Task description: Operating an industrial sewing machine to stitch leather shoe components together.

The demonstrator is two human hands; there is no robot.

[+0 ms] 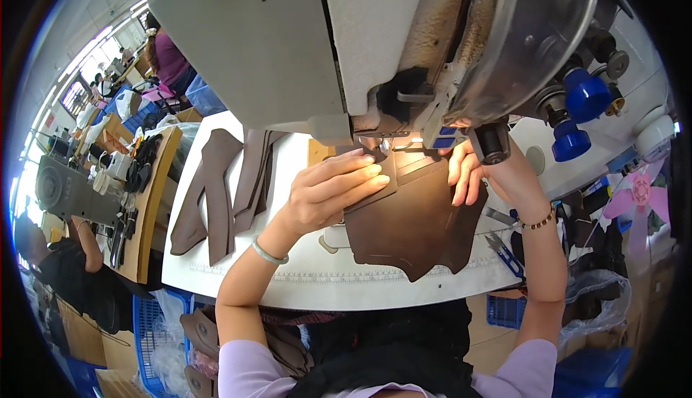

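A brown leather-like panel (414, 229) lies on the white table under the head of a sewing machine (252, 52), its lower edge reaching toward me. My left hand (328, 190) rests with fingers stretched over a smaller brown piece (378, 195) on the panel's left part, close to the lit needle area. On the other side, my right hand (472, 171) lies against the panel's upper right, fingers apart and pointing down. The machine head partly covers that hand. A stitched line (422, 169) shows on the panel between both hands.
More brown cut pieces (220, 193) lie left on the white table (317, 261). Blue-handled thread snips (506, 255) sit by my right forearm. Blue knobs (571, 142) jut from the machine at right. A blue basket (148, 333) stands lower left. Other people work at the left.
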